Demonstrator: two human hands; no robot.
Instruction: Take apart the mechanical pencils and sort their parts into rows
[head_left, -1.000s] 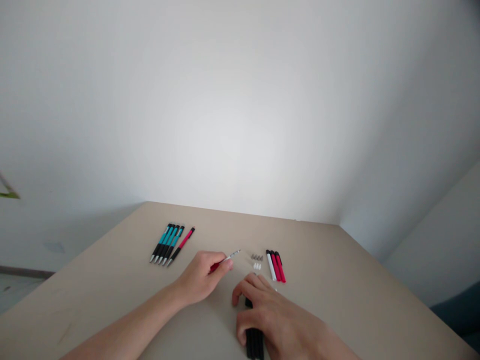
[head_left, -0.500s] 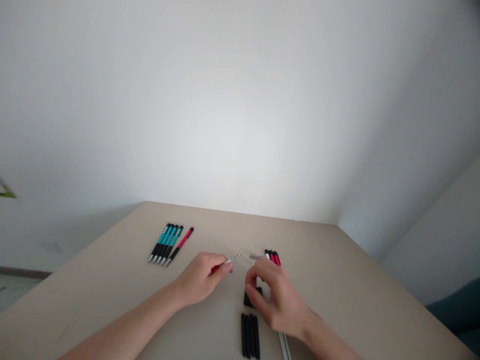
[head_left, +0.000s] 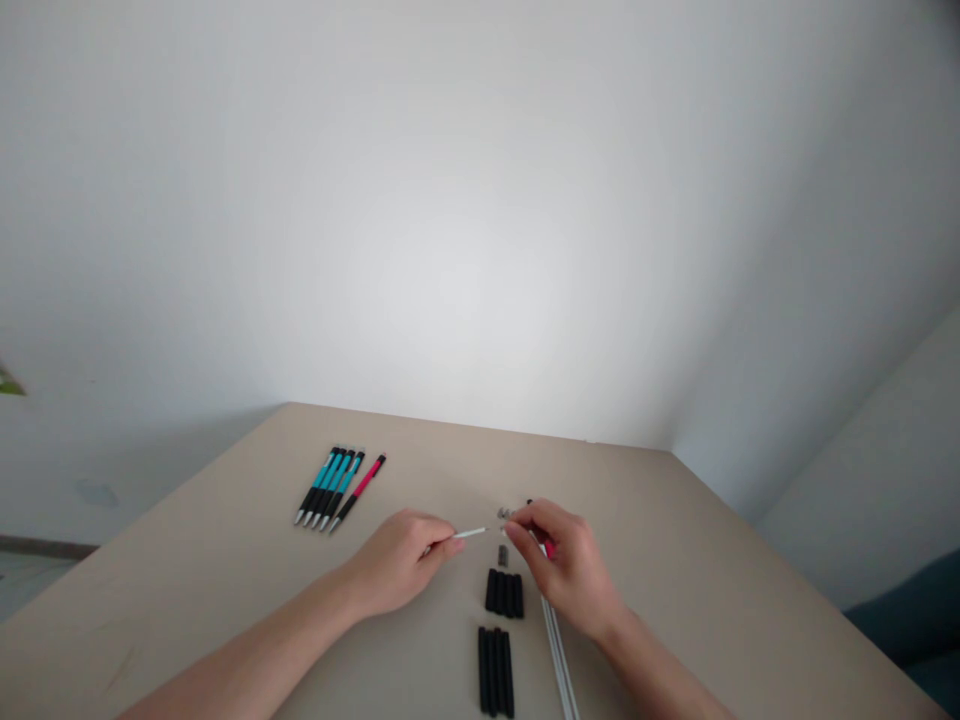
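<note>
"White is the thin rod (head_left: 472, 533) in my view. Who holds it?"

"The left hand (head_left: 409, 562) pinches it between thumb and fingers, I think so that its tip is left free, pointing to the right hand (head_left: 562, 560)."

"And this one?"

"Thumb and finger are closed on a small pale piece (head_left: 503, 531), just beside the tip; what it is, I cannot tell."

"Why do the black tubes (head_left: 509, 596) lie in rows on the table (head_left: 675, 560)?"

"Probably for easy picking, near both hands."
</note>
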